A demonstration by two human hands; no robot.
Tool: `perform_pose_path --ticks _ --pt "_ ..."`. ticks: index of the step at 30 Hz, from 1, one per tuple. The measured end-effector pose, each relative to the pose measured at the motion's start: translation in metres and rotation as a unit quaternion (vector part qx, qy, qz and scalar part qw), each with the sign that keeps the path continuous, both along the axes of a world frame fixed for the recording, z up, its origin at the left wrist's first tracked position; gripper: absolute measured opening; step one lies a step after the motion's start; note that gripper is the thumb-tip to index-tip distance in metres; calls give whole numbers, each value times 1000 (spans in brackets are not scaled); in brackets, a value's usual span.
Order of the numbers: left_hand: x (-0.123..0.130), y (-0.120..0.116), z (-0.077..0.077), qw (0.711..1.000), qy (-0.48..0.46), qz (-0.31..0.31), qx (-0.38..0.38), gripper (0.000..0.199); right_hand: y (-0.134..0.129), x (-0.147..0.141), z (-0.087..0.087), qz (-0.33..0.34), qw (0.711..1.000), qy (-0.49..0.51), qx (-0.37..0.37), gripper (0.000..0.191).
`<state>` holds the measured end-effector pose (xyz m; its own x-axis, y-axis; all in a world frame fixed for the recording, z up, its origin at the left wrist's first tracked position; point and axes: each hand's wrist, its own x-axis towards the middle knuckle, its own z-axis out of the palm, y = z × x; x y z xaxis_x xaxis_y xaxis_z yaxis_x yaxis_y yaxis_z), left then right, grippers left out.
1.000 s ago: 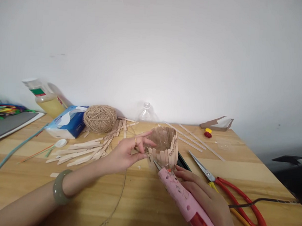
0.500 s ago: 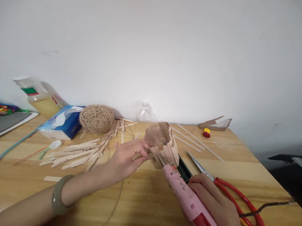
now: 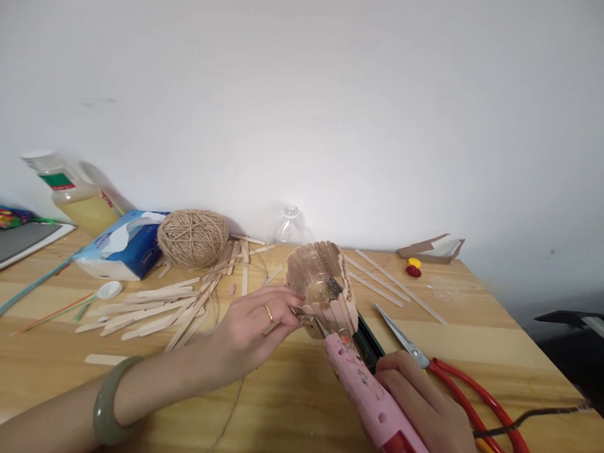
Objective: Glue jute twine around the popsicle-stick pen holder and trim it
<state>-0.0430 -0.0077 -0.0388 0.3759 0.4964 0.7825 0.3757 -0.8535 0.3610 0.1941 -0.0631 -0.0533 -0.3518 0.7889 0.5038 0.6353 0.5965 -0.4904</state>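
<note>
A cup (image 3: 316, 260) covered in craft sticks stands tilted in the middle of the table, its opening partly toward me. At its near edge my left hand (image 3: 255, 324) is closed in a pinch on twine (image 3: 232, 410), whose strand trails down the table below the hand. The fingertips touch the cup's side. My right hand (image 3: 429, 406) is wrapped around a pink hot glue gun (image 3: 362, 383), its metal nozzle against the cup's near side beside the left fingertips. Whether glue is coming out cannot be seen.
Red-handled scissors (image 3: 414, 351) lie right of the glue gun. Behind are clear glue sticks (image 3: 380, 273) and a plastic bottle top (image 3: 289, 226). Left are loose craft sticks (image 3: 151, 307), a twine ball (image 3: 193, 238), a tissue pack (image 3: 123, 245) and a bottle of yellowish liquid (image 3: 78, 197).
The cup has tipped slightly, so more of its inside shows, with something dark in it. My left hand has shifted a little with it; the glue gun's nozzle stays at the cup.
</note>
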Motion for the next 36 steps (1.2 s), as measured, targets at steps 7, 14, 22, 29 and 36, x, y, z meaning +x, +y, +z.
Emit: perform_pose_path --ticks 7,14,22,29,36 --pt "1 -2 1 1000 0 5 -5 12 0 0 -4 -12 1000 6 15 23" --pt "-1 -3 0 1000 1 10 -23 13 -1 2 -5 -17 1000 -23 1 25" --pt "-3 -2 -2 999 5 23 -26 13 -1 3 -6 -29 999 -20 -4 25" --pt "-3 -2 -1 999 5 31 -30 11 -2 4 -6 -46 999 -10 -13 31" --pt "-2 -4 3 998 10 45 -47 11 -3 9 -8 -49 998 -37 -15 21"
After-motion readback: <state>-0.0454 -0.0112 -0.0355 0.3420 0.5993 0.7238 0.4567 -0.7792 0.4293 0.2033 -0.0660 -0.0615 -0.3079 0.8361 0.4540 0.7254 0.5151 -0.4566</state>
